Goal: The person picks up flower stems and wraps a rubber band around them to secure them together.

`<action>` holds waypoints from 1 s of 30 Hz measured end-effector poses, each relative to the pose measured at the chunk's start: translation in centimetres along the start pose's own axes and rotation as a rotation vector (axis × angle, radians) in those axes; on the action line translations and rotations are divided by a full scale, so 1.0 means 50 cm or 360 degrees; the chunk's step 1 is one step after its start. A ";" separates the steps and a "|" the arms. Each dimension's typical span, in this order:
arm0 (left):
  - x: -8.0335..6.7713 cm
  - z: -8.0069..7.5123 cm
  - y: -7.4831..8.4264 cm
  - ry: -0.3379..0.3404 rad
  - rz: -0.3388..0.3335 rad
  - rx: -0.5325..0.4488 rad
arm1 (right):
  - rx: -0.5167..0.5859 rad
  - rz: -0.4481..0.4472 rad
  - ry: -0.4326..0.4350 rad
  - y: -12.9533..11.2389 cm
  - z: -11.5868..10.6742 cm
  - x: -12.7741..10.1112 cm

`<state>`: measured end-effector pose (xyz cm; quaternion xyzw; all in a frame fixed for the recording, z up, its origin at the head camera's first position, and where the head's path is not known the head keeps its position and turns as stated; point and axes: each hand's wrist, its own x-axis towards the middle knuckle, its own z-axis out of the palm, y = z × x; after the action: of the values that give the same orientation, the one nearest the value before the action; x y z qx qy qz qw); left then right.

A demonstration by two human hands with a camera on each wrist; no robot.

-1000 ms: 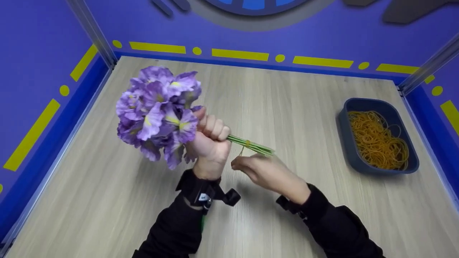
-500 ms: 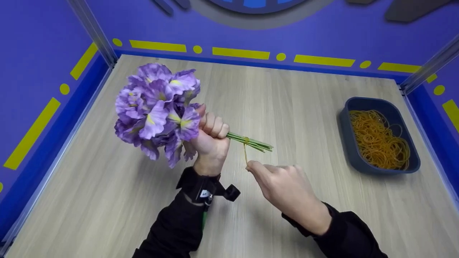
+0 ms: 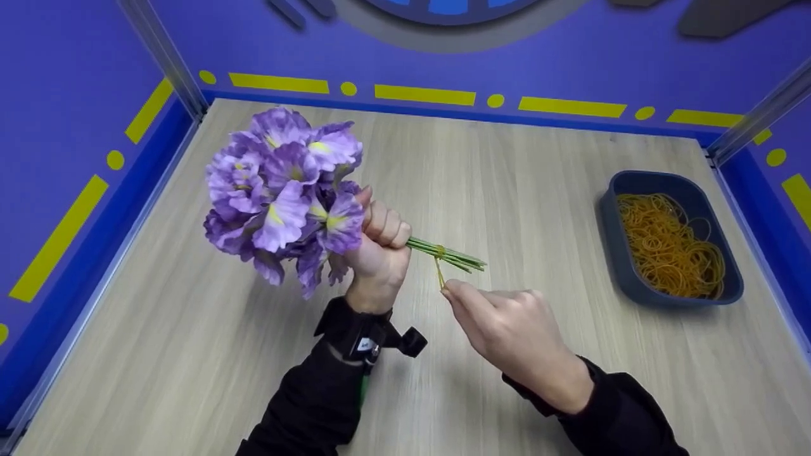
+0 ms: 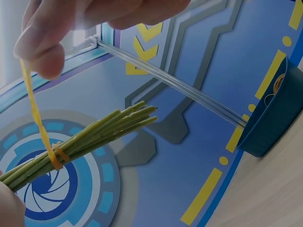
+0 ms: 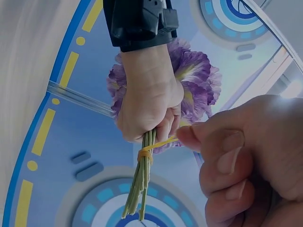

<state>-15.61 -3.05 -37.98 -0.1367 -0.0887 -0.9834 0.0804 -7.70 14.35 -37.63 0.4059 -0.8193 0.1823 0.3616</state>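
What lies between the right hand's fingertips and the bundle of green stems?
A stretched yellow rubber band runs from the right hand, which pinches it, to the green stems, where it is wrapped around them. The head view and both wrist views show it.

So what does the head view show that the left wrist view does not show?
Only the head view shows the purple flowers, the left hand gripping the stems, and the whole tray full of rubber bands on the wooden table.

Only the left wrist view shows the band's twisted wrap around the stems close up.

Both show the green stems, the stretched rubber band and the right hand pinching it.
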 end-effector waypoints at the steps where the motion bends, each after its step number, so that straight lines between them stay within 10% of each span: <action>1: 0.000 0.000 0.000 -0.0011 -0.0014 -0.0013 | 0.0010 -0.0005 0.0017 0.002 -0.003 0.002; 14: 0.000 0.016 0.026 -0.0026 -0.0110 -0.0301 | 0.0089 0.0309 0.0024 0.052 -0.069 0.012; 30: 0.001 0.020 0.033 0.0062 -0.0191 -0.0415 | 0.0032 0.0287 -0.0180 0.081 -0.077 0.001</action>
<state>-15.09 -4.46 -36.75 -0.1213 0.0335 -0.9920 0.0047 -9.23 19.03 -35.03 0.3438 -0.8697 0.1991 0.2929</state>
